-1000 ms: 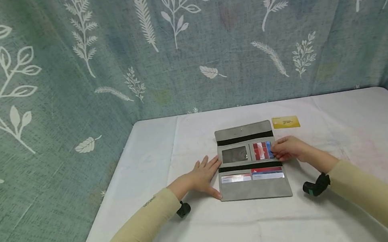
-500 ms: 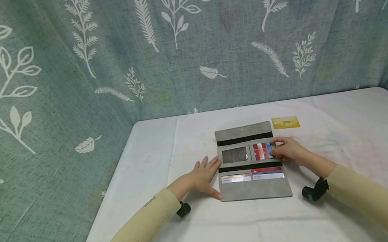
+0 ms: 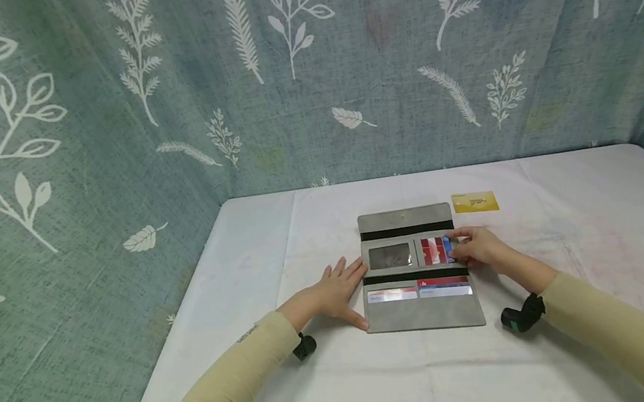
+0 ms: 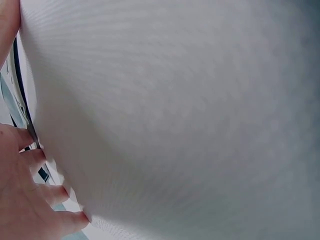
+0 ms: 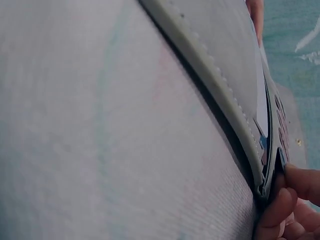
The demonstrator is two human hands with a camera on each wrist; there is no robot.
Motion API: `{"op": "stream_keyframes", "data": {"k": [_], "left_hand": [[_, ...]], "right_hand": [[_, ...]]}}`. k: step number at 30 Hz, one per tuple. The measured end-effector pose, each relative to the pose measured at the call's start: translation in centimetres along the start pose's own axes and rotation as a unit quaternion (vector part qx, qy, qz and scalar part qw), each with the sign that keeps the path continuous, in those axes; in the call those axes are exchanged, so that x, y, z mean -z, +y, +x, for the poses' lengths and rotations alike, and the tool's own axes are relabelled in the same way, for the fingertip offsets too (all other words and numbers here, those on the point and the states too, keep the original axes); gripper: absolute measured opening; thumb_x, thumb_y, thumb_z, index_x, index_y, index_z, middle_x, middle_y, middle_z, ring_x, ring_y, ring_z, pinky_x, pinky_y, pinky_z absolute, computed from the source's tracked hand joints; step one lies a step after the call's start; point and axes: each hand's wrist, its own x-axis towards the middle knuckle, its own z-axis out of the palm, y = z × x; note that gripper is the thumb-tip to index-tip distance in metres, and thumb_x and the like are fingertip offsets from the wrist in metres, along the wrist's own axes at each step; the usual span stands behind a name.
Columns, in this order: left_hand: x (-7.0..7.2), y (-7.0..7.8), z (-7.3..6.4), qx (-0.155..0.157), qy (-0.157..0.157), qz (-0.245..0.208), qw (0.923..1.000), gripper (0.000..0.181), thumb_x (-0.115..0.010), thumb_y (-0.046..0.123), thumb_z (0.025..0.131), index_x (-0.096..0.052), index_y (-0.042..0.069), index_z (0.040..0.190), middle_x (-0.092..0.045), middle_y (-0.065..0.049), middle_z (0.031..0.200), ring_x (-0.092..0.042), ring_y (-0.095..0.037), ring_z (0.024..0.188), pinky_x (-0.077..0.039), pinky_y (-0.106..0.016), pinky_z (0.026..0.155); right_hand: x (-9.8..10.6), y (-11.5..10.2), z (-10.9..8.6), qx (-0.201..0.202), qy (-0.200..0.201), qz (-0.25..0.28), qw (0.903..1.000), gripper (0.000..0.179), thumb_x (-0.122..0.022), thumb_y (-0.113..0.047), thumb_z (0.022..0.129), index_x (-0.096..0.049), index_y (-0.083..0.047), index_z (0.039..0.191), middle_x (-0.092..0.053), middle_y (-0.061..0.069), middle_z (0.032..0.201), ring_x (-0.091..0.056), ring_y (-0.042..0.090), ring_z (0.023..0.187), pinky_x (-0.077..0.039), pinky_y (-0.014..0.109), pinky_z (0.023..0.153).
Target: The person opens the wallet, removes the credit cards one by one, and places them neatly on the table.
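An unfolded grey wallet [image 3: 421, 317] lies flat on the white-covered table. Red and white cards [image 3: 432, 251] and a blue card [image 3: 447, 244] show in its upper right slots; two more cards fill the lower slots. My left hand [image 3: 336, 294] lies with spread fingers against the wallet's left edge. At the right edge, the fingers of my right hand [image 3: 480, 247] pinch the blue card, index finger at its top and thumb lower down. Seen from the right wrist, my right hand [image 5: 290, 200] has its fingertips right at the wallet's side, partly hiding what they grip.
A yellow card [image 3: 475, 202] lies on the table [image 3: 576, 210] just beyond the wallet's upper right corner. Behind the table hangs a green leaf-patterned curtain [image 3: 383, 106]. A small black wrist camera [image 3: 523, 315] sits below the right cuff.
My right hand has shifted slightly leftward, its index finger and thumb spreading apart along the blue card. The wallet's top flap has settled slightly lower. My left hand stays in place.
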Motion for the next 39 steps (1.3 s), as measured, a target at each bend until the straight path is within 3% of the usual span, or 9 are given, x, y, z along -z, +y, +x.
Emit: {"op": "stream_keyframes", "data": {"k": [16, 24, 31, 39], "left_hand": [[-0.1, -0.1, 0.2, 0.0, 0.0, 0.003, 1.0, 0.117, -0.069, 0.064, 0.064, -0.006, 0.013, 0.149, 0.004, -0.004, 0.155, 0.004, -0.036, 0.139, -0.007, -0.056, 0.109], [0.0, 0.0, 0.0, 0.002, -0.002, -0.004, 1.0, 0.116, -0.07, 0.063, 0.065, -0.006, 0.013, 0.149, 0.004, -0.003, 0.155, 0.004, -0.036, 0.139, -0.006, -0.055, 0.109], [-0.1, -0.1, 0.0, 0.003, -0.002, 0.0, 1.0, 0.117, -0.07, 0.063, 0.064, -0.005, 0.014, 0.149, 0.005, -0.003, 0.155, 0.004, -0.035, 0.14, -0.007, -0.055, 0.109], [-0.1, -0.1, 0.0, 0.0, -0.001, -0.003, 1.0, 0.117, -0.07, 0.063, 0.064, -0.006, 0.013, 0.149, 0.004, -0.003, 0.155, 0.004, -0.036, 0.139, -0.007, -0.055, 0.109]], "right_hand": [[1.7, 1.0, -0.2, -0.015, -0.002, 0.005, 0.9999, 0.052, -0.059, -0.009, 0.087, -0.041, 0.002, 0.134, -0.053, 0.018, 0.101, -0.054, 0.014, 0.065, -0.05, 0.023, 0.059], [2.8, 1.3, -0.4, -0.041, -0.002, 0.002, 0.9991, 0.053, -0.059, -0.009, 0.088, -0.038, 0.001, 0.136, -0.051, 0.024, 0.111, -0.055, 0.012, 0.061, -0.05, 0.023, 0.059], [3.7, 1.6, -0.9, -0.041, -0.008, 0.007, 0.9991, 0.055, -0.057, -0.007, 0.088, -0.034, 0.003, 0.137, -0.045, 0.031, 0.12, -0.057, 0.009, 0.063, -0.051, 0.024, 0.06], [4.6, 1.9, -1.3, -0.061, -0.006, 0.022, 0.9979, 0.058, -0.057, -0.005, 0.088, -0.031, 0.004, 0.138, -0.045, 0.029, 0.116, -0.059, 0.01, 0.061, -0.053, 0.026, 0.063]]}}
